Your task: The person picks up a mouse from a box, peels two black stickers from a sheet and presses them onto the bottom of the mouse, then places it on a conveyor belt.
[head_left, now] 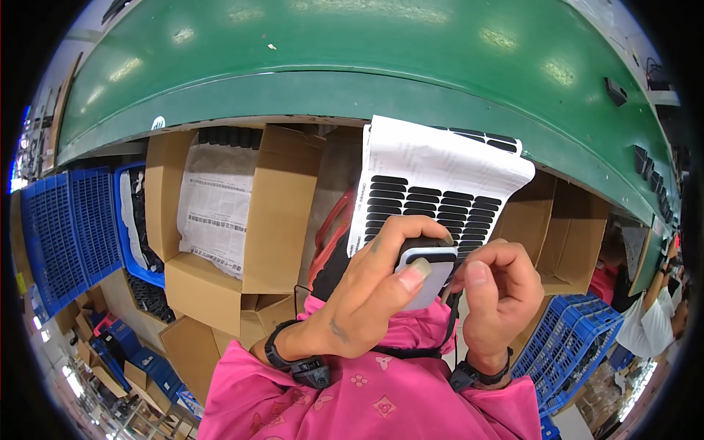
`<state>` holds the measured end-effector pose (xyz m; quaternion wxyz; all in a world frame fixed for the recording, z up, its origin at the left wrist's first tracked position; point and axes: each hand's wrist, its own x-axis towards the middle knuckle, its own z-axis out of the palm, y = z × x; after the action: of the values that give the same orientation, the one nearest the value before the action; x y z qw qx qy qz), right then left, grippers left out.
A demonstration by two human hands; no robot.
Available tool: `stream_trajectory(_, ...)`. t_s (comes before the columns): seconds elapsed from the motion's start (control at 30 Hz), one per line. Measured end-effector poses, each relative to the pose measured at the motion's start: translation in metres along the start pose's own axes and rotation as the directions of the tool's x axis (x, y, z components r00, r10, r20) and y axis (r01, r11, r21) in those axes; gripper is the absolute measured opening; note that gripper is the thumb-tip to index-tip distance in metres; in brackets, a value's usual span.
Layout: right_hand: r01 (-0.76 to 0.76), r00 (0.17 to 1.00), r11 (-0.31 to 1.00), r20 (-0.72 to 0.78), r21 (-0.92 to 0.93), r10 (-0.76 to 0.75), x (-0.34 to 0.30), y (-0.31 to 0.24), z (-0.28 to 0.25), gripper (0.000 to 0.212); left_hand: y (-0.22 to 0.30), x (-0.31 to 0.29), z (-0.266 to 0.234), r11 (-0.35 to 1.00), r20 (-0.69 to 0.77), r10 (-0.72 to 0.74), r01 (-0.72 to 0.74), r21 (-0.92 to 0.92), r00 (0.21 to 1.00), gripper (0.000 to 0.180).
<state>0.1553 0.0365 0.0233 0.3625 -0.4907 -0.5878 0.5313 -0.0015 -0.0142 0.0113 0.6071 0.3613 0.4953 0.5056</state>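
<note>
My left hand is closed around a small boxy device with a silver-grey face and a black end, the thumb lying across its front. Close beside the device's right side is my right hand, its fingers curled and thumb drawn in. Whether anything small is in those fingers is hidden. Just beyond both hands, a white sheet hangs over the bench edge, partly folded over. Rows of black rounded-rectangle stickers cover its lower part.
A green bench spans the far side, with small black parts at its right. An open cardboard box holding paper-covered black items stands left. Blue crates flank both sides; another cardboard box sits under the bench at right.
</note>
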Motion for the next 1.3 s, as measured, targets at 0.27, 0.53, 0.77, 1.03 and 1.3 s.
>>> stream_trajectory(0.27, 0.051, 0.997, 0.998, 0.063, -0.034, -0.049, 0.004, 0.003, 0.007, 0.025, -0.007, 0.001, 0.005, 0.991, 0.017, 0.004, -0.001, -0.137, 1.0, 0.043)
stream_trajectory(0.53, -0.117, 0.992, 0.991, 0.04, -0.062, 0.12, 0.009, 0.005, 0.016, 0.023, -0.015, 0.002, 0.005, 0.945, -0.036, -0.115, 0.099, -0.312, 0.993, 0.047)
stream_trajectory(0.77, -0.24, 0.911, 0.969, 0.328, -0.064, 0.248, 0.001, 0.009, -0.001, 0.024, -0.026, 0.003, 0.017, 0.979, -0.185, 0.155, -0.176, -0.1, 0.97, 0.068)
stream_trajectory(1.03, 0.083, 0.787, 0.985, 0.616, -0.153, 0.03, 0.053, -0.005, -0.051, 0.017, -0.011, 0.015, -0.014, 0.944, 0.257, -0.002, 0.087, -0.318, 0.966, 0.055)
stream_trajectory(1.3, 0.096, 0.984, 0.891, -0.094, -0.444, -0.153, 0.117, 0.0, -0.085, 0.013, -0.028, 0.011, -0.014, 0.956, 0.355, -0.127, 0.21, -0.205, 0.926, 0.091)
